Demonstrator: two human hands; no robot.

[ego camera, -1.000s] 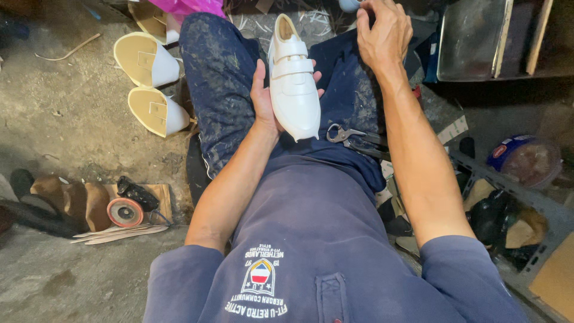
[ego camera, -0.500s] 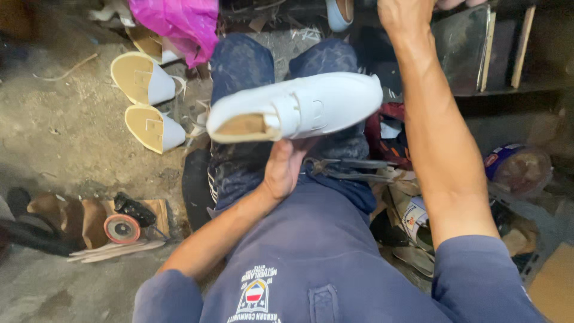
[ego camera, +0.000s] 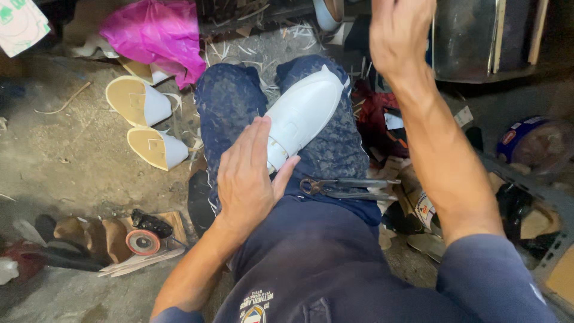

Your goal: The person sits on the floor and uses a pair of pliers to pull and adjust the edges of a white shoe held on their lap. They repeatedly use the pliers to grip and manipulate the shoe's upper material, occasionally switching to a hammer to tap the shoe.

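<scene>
A white shoe (ego camera: 305,110) lies across my lap on dark blue trousers, toe pointing up and to the right. My left hand (ego camera: 248,173) covers its heel end, palm down, fingers wrapped over it. My right hand (ego camera: 400,33) is raised at the top of the view, blurred, reaching away from the shoe; whether it holds anything cannot be made out. Metal pincers (ego camera: 347,188) rest on my right thigh just below the shoe.
Two cream-soled white shoes (ego camera: 140,122) lie on the dirt floor at left, under a pink plastic bag (ego camera: 155,36). A small grinder with a red disc (ego camera: 143,236) and leather scraps sit at lower left. Clutter and a dark shelf (ego camera: 478,42) fill the right.
The shoe has been turned from lying sideways with its opening shown to lying toe-up across my lap. My left hand moved from under it onto its heel. My right hand stays raised.
</scene>
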